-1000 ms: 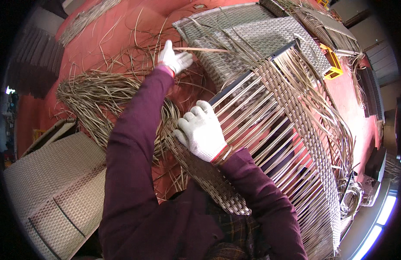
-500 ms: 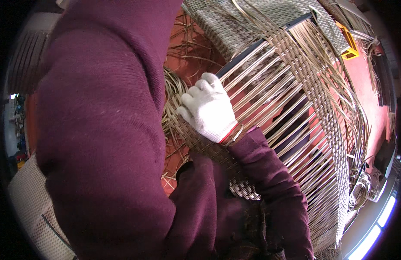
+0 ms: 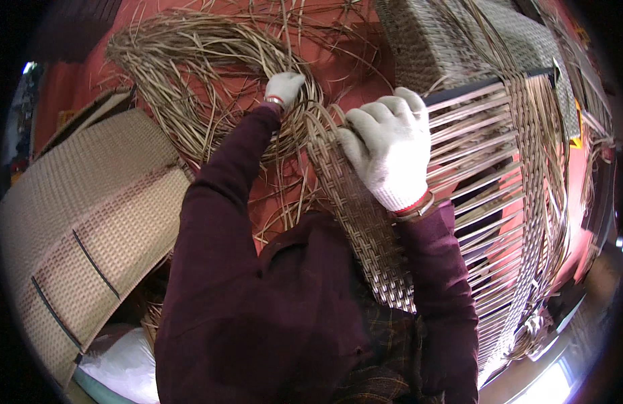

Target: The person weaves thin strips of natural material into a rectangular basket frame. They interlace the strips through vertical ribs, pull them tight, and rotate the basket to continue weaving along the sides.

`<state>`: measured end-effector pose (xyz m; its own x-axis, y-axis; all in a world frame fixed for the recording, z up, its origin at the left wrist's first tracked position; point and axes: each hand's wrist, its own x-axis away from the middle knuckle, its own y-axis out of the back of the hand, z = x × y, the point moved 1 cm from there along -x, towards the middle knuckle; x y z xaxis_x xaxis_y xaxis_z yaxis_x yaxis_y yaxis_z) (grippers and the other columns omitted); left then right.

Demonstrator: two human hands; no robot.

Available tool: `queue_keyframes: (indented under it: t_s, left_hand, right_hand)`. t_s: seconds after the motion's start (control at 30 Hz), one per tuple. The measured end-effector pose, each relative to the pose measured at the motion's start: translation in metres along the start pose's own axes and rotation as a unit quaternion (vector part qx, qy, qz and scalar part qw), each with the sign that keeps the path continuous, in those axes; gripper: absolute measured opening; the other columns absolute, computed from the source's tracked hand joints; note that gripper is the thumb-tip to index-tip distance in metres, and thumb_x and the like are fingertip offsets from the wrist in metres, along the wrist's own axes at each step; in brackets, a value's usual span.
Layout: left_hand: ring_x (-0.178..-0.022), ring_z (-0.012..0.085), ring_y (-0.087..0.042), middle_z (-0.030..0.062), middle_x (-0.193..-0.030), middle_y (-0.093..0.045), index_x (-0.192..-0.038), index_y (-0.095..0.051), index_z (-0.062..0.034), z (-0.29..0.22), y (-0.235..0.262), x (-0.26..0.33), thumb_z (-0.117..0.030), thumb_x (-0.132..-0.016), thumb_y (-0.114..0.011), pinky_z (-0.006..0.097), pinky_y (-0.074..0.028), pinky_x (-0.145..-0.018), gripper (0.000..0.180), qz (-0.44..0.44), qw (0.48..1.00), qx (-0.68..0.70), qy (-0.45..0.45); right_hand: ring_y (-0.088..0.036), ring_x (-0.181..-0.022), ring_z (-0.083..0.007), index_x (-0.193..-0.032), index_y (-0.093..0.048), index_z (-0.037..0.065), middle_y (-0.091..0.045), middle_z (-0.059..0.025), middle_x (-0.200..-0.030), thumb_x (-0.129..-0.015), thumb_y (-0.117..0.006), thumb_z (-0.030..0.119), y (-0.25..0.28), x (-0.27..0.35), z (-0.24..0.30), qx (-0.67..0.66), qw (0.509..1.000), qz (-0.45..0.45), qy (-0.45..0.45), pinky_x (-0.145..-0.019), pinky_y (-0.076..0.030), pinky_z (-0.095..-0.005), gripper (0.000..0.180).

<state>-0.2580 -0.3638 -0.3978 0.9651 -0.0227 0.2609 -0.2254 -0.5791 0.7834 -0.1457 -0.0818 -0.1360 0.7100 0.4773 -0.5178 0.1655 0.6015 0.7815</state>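
My left hand (image 3: 284,89), in a white knit glove, is closed at the right side of a large loose coil of tan weaving strands (image 3: 190,50). A strand runs up from its fist. My right hand (image 3: 391,145), gloved too, has its fingers curled over the near end of a dark frame bar (image 3: 466,89); its fingertips are partly hidden. Beside that hand, a woven band (image 3: 355,222) slants down toward my lap. Parallel strands (image 3: 473,151) stretch across the frame to a second woven band (image 3: 527,148) on the right.
A beige woven panel (image 3: 89,209) with dark strips stands at the left. Behind the frame is a greyish woven piece (image 3: 466,40). Loose strands litter the red floor (image 3: 352,40). A white bag (image 3: 123,363) lies at lower left.
My left arm, which filled the left side, has swung away, and its hand now shows at the coil. The view has shifted left. My right hand remains at the bar's end.
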Motion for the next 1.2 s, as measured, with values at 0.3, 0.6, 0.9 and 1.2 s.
queue_keyframes:
  t_s: [0.3,0.6,0.9,1.2]
  left_hand:
    - [-0.124,0.0398,-0.069,0.0240,-0.136,-0.072,-0.140,-0.069,0.0005,0.062,-0.077,0.055,-0.060,-0.096,-0.070,0.046,-0.054,-0.107,0.075,0.006,0.979,0.050,0.198]
    - [-0.101,0.0374,-0.076,0.0165,-0.111,-0.081,-0.105,-0.082,-0.0023,0.092,-0.096,0.058,-0.045,-0.098,-0.070,0.047,-0.059,-0.091,0.045,0.030,0.982,0.004,0.186]
    - [-0.062,0.0089,-0.060,-0.0007,-0.079,-0.065,-0.109,-0.076,-0.0022,0.082,-0.035,0.087,-0.027,-0.108,-0.067,0.028,-0.049,-0.057,0.026,0.069,0.835,0.483,0.255]
    - [-0.054,0.0032,-0.051,-0.0055,-0.078,-0.064,-0.113,-0.075,-0.0067,0.052,0.006,0.110,-0.031,-0.106,-0.070,0.020,-0.044,-0.050,0.026,0.133,0.803,0.542,0.209]
  right_hand:
    - [-0.065,-0.095,-0.0281,-0.095,-0.075,0.010,-0.071,-0.0050,-0.090,-0.085,-0.082,0.020,-0.002,-0.003,0.003,0.029,0.999,0.016,0.013,-0.107,-0.044,-0.0500,0.017]
    - [-0.065,-0.099,-0.0266,-0.097,-0.076,0.010,-0.073,-0.0036,-0.094,-0.083,-0.084,0.019,-0.005,-0.001,0.004,0.040,0.999,0.015,0.018,-0.108,-0.045,-0.0498,0.018]
    - [-0.065,-0.097,-0.0263,-0.098,-0.075,0.011,-0.072,-0.0028,-0.093,-0.085,-0.083,0.019,-0.007,0.001,0.002,0.052,0.998,0.006,0.030,-0.108,-0.045,-0.0497,0.017]
    - [-0.065,-0.094,-0.0262,-0.097,-0.074,0.012,-0.071,-0.0026,-0.092,-0.087,-0.082,0.020,-0.009,0.001,0.002,0.056,0.998,0.009,0.029,-0.108,-0.045,-0.0494,0.015]
